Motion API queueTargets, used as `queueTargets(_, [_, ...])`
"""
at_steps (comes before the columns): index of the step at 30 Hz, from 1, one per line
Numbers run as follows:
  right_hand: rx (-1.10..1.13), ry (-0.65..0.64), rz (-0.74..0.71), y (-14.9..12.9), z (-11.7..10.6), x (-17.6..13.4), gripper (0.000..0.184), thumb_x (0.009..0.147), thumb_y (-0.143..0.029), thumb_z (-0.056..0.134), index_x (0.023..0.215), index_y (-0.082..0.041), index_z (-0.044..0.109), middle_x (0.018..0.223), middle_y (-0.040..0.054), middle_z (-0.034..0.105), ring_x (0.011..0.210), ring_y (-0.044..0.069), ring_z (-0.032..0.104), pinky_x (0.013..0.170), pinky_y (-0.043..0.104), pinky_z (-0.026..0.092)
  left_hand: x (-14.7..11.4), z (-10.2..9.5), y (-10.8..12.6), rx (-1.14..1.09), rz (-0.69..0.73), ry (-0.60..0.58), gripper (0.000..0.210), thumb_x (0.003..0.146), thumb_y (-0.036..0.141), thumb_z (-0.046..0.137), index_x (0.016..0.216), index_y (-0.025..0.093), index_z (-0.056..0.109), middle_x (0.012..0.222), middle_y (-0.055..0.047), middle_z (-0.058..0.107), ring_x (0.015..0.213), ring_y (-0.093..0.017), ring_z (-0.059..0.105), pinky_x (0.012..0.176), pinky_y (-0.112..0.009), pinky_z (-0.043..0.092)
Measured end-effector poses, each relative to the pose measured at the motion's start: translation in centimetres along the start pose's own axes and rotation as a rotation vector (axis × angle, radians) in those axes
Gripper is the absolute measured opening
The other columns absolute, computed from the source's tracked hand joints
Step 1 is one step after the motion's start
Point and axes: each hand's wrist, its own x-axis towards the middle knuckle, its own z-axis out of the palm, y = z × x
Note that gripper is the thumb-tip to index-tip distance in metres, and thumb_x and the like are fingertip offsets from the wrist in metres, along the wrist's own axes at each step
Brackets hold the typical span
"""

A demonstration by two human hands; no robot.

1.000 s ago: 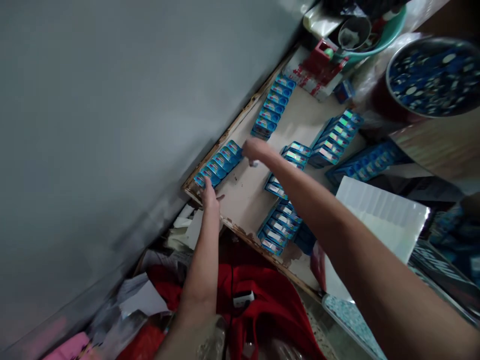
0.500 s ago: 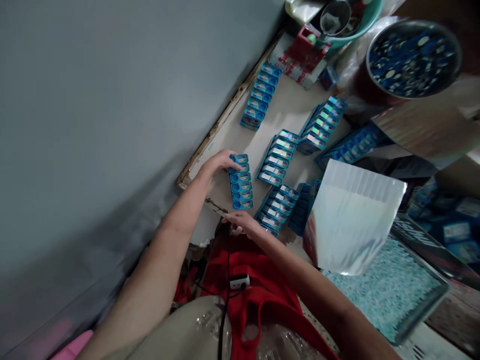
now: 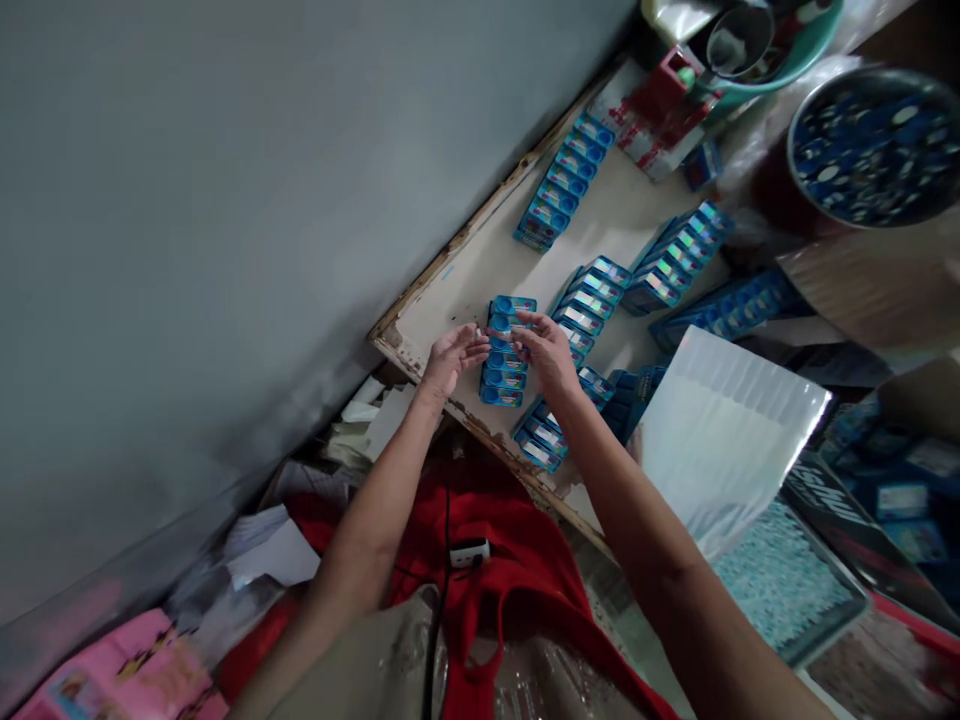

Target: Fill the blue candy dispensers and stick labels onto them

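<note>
A row of small blue boxes (image 3: 504, 382) stands near the table's front edge, with both of my hands over it. At its left side my left hand (image 3: 452, 358) holds a tiny whitish thing, too small to name, at its thumb and fingertip; the other fingers are loosely stretched. From the right, my right hand (image 3: 549, 352) reaches across the row with bent fingers, its tips pinched close to the left fingertips. What it grips is too small to make out. It partly hides another row of blue boxes (image 3: 604, 284) with shiny labels.
More blue box rows (image 3: 564, 182) stand on the pale table (image 3: 457, 300), whose worn wooden edge meets the wall. At right are a metal pot (image 3: 870, 150) of blue pieces, a shiny sheet (image 3: 735, 430) and a tray of teal bits (image 3: 787, 580). A teal basin (image 3: 806, 60) stands behind.
My left hand has left the top of the front box row for its left side. My right hand has risen from the table edge to over that row. The view has shifted.
</note>
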Motion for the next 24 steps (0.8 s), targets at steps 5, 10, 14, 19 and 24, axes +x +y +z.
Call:
queueTargets(5, [0.016,0.015,-0.021,-0.1,0.4,-0.2,0.056,0.064,-0.042,0.077,0.113,-0.021,0.059,0.076,-0.0032,0.066,0.066,0.015,0.059,0.061,0.027,0.044,0.8,0.9,0.7,0.066,0.097,0.113,0.041,0.065,0.040,0.095,0.086,0.014,0.071,0.080,-0.004,0.075,0.072,-0.014,0.070,0.079,-0.029,0.060])
queueTargets(10, [-0.042,0.187,-0.121,-0.2,1.2,1.7,0.052,0.063,-0.043,0.080,0.105,-0.019,0.060,0.074,-0.0013,0.068,0.071,0.019,0.067,0.066,0.030,0.052,1.9,2.4,2.0,0.231,0.136,0.107,0.041,0.066,0.041,0.094,0.088,0.013,0.074,0.080,-0.004,0.075,0.071,-0.014,0.070,0.078,-0.031,0.060])
queueTargets(14, [-0.072,0.260,-0.138,-0.2,1.3,3.9,0.048,0.066,-0.039,0.079,0.105,-0.018,0.061,0.075,-0.0007,0.068,0.071,0.019,0.067,0.067,0.030,0.053,3.4,3.4,3.3,0.347,0.135,0.084,0.045,0.062,0.037,0.096,0.094,0.012,0.076,0.085,-0.005,0.077,0.072,-0.013,0.069,0.075,-0.028,0.060])
queueTargets(19, [-0.115,0.282,-0.164,0.1,0.9,4.4,0.045,0.069,-0.035,0.075,0.107,-0.019,0.059,0.082,0.0016,0.071,0.074,0.020,0.068,0.070,0.031,0.053,4.2,2.6,3.9,0.421,0.097,0.145,0.030,0.075,0.038,0.086,0.086,0.012,0.076,0.073,-0.004,0.073,0.061,-0.010,0.064,0.064,-0.023,0.056])
queueTargets(24, [-0.291,0.387,-0.219,0.7,1.0,5.0,0.032,0.072,-0.032,0.071,0.099,-0.021,0.057,0.079,-0.0004,0.070,0.075,0.020,0.067,0.075,0.031,0.051,6.0,2.8,4.5,0.764,0.250,0.192,0.017,0.080,0.032,0.081,0.078,0.016,0.076,0.065,-0.003,0.068,0.065,-0.016,0.065,0.066,-0.025,0.054])
